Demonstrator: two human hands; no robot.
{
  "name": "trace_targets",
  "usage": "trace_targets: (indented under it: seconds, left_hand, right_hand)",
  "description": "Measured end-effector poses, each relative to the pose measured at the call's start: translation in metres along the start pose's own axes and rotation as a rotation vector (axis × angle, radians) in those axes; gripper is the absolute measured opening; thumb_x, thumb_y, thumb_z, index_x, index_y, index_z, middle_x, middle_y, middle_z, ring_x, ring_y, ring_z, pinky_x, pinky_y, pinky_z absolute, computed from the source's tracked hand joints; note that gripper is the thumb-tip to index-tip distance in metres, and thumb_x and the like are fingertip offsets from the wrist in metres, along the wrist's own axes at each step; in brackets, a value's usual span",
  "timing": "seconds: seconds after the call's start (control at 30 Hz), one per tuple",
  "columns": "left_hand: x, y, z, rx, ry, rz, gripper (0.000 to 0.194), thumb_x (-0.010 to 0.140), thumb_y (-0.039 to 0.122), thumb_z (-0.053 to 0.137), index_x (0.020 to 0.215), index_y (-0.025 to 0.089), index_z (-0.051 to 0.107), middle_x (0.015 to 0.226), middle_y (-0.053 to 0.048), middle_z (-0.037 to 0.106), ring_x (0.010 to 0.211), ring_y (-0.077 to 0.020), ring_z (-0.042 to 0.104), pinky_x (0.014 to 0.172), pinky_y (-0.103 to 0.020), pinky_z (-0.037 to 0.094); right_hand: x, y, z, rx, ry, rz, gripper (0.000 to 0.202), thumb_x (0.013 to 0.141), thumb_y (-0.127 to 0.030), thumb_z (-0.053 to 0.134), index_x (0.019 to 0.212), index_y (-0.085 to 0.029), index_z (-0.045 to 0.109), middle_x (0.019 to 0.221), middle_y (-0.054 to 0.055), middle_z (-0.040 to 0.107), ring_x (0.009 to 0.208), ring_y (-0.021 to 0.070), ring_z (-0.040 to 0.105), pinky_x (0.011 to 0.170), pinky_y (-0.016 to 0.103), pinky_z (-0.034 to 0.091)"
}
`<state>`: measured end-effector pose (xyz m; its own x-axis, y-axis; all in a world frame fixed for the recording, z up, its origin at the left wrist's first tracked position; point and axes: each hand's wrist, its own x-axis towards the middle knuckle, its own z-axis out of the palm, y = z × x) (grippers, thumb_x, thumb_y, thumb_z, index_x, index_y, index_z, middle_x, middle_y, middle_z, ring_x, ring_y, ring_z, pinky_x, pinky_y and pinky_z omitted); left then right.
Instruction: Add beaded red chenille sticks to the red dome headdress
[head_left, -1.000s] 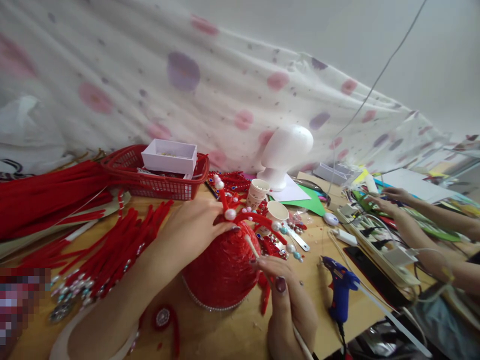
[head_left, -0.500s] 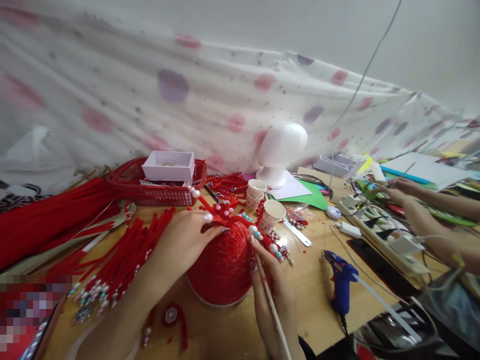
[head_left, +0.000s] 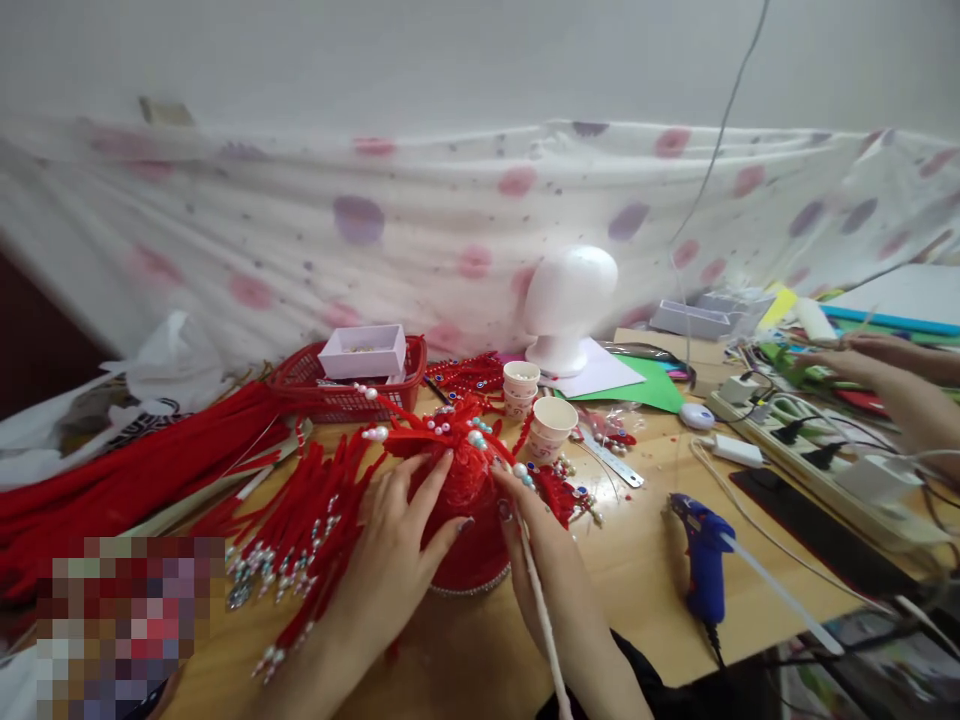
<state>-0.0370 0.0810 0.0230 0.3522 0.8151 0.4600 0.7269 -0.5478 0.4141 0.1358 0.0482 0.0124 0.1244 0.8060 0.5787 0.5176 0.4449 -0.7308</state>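
Note:
A red domed piece (head_left: 469,555) with a beaded rim stands on the table, topped by red fabric loops and pearl beads. My left hand (head_left: 409,525) rests on its left side, fingers spread, fingertips at the top. On the right side my right hand (head_left: 544,560) has its thumb and fingers closed on a thin pale stick (head_left: 541,610), which slants down toward me. Pearl and turquoise beads (head_left: 523,474) lie by the right fingertips. Beaded red strips (head_left: 322,500) are spread left of my left hand.
Behind are a red basket (head_left: 300,395), paper cups (head_left: 553,425) and a white foam head (head_left: 570,300). A blue glue gun (head_left: 705,570) and power strip (head_left: 817,470) lie right. Another person's hands (head_left: 862,360) are at far right.
The view has shifted, so most things appear farther right. My left hand has opened out, its fingers now spread over the red piece. The right hand still holds the stick.

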Motion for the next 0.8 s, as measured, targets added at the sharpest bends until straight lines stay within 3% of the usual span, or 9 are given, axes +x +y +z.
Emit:
trace_targets:
  seconds: [0.17,0.27,0.47,0.6,0.8]
  left_hand:
    - [0.007,-0.002,0.005,0.143,0.069,0.150,0.051,0.096,0.043,0.049,0.143,0.023,0.048,0.131,-0.016,0.054,0.125,-0.0333,0.049,0.104,-0.058,0.044]
    - [0.009,-0.004,0.009,0.175,0.105,0.215,0.053,0.096,0.042,0.051,0.145,0.025,0.044,0.134,-0.014,0.056,0.126,-0.0335,0.050,0.104,-0.058,0.044]
    - [0.002,-0.011,0.020,0.128,0.148,0.191,0.058,0.098,0.035,0.048,0.152,0.031,0.028,0.143,-0.011,0.054,0.130,-0.0291,0.053,0.103,-0.054,0.049]
    - [0.002,-0.012,0.021,0.065,0.158,0.184,0.057,0.097,0.036,0.051,0.150,0.027,0.031,0.144,-0.012,0.055,0.133,-0.0265,0.052,0.105,-0.047,0.050]
    - [0.003,-0.013,0.020,0.025,0.142,0.163,0.059,0.095,0.038,0.055,0.149,0.024,0.034,0.144,-0.014,0.054,0.134,-0.0259,0.051,0.107,-0.047,0.048]
  right_hand:
    - [-0.004,0.004,-0.008,0.055,-0.088,-0.021,0.039,0.093,-0.014,0.044,0.130,-0.023,0.056,0.129,0.010,0.064,0.120,0.0227,0.062,0.103,0.039,0.050]
    - [-0.010,0.009,-0.012,0.060,-0.130,-0.021,0.045,0.091,-0.014,0.050,0.135,-0.027,0.050,0.137,0.008,0.059,0.127,0.0223,0.056,0.107,0.039,0.046]
    - [-0.017,0.023,-0.014,0.078,-0.228,0.014,0.056,0.087,-0.019,0.060,0.140,-0.029,0.044,0.145,0.009,0.052,0.133,0.0261,0.049,0.110,0.046,0.042]
    - [-0.015,0.024,-0.018,0.119,-0.251,0.049,0.055,0.085,-0.017,0.060,0.137,-0.026,0.046,0.144,0.011,0.052,0.133,0.0265,0.049,0.111,0.047,0.041]
    - [-0.012,0.024,-0.021,0.122,-0.265,0.025,0.057,0.085,-0.012,0.058,0.137,-0.032,0.047,0.142,0.005,0.055,0.132,0.0235,0.051,0.109,0.043,0.043]
